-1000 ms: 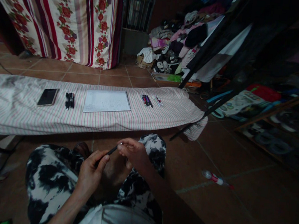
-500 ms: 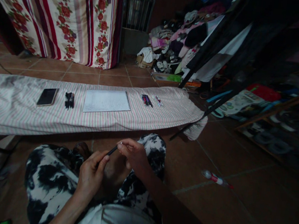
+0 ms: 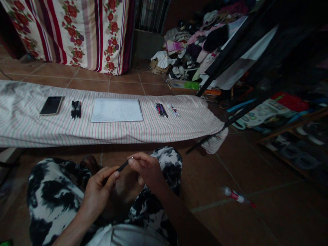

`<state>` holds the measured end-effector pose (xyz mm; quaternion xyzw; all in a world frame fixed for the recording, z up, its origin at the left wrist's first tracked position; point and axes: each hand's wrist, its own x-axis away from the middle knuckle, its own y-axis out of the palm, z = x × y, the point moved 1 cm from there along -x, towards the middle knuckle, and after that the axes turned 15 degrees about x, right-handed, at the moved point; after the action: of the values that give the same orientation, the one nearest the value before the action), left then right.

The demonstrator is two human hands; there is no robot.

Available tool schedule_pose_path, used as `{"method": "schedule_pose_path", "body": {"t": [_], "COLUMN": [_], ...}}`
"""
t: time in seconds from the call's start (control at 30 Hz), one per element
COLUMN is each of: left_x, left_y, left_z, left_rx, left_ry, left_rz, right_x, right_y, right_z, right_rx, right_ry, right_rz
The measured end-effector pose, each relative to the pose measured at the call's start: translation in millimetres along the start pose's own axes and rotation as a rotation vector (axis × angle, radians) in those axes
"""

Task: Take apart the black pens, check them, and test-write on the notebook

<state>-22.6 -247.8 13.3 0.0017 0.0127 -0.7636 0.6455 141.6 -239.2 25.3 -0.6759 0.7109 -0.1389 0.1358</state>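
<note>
A slim black pen [image 3: 122,166] is held between my two hands, above my lap. My left hand [image 3: 101,185] is closed round its lower part, thumb on top. With fingertips pinched, my right hand [image 3: 146,169] grips the pen's upper end, where a small light tip shows. On the cloth-covered board beyond my knees lie a spiral notepad [image 3: 118,110], a few black pens [image 3: 76,110] to its left, several dark and coloured pens [image 3: 161,110] to its right, and small whitish pieces [image 3: 174,110] beside those.
A phone [image 3: 51,105] lies on the striped cloth [image 3: 62,127] at left. On the tiled floor to my right is a plastic bottle [image 3: 238,195]. A dark metal bar [image 3: 223,125] slants past the board's right end. Heaped clothes [image 3: 190,47] and a shoe rack [image 3: 303,150] stand beyond.
My left hand and wrist have shifted slightly to the left and turned a little. The right hand stays at the pen's upper end.
</note>
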Motion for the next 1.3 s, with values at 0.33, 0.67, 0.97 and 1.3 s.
{"method": "schedule_pose_path", "body": {"t": [0.33,0.67,0.97,1.3], "left_x": [0.5,-2.4,-2.9,-5.7], "left_y": [-2.8,-0.8,-3.1,-3.1], "left_z": [-8.6,-10.5,-15.8,-16.8], "left_rx": [-0.104,-0.026,-0.125,-0.285], "left_ry": [0.081,-0.005,0.044,0.069], "left_rz": [0.019,0.016,0.038,0.04], "right_x": [1.5,1.0,-3.6,-9.6], "right_y": [2.8,1.0,5.1,12.6], "right_z": [-0.5,-4.3,-3.4,12.2], "right_rx": [0.016,-0.083,-0.071,0.033], "right_ry": [0.085,0.164,0.165,0.143], "right_rz": [0.016,-0.007,-0.003,0.028]}}
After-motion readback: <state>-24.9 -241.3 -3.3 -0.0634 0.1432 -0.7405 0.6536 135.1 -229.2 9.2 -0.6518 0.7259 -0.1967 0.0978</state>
